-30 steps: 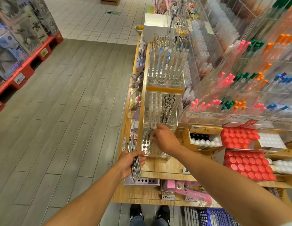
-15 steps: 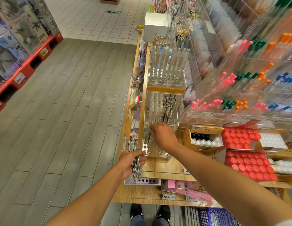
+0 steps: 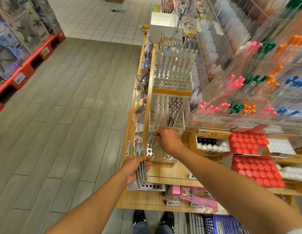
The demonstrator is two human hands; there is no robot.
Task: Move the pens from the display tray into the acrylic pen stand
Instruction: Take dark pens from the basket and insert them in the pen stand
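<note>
Wooden shelf (image 3: 165, 173), carrying the clear pen stand (image 3: 161, 150) at its left front edge. I see the right hand (image 3: 168, 141) over the stand, fingers curled, pinching one pen (image 3: 153, 141) whose tip angles down to the holes at the stand's left side. The left hand (image 3: 136, 168), just beside the stand's front corner, grips a bundle of pens (image 3: 139, 163); their upper ends project past the fingers.
</note>
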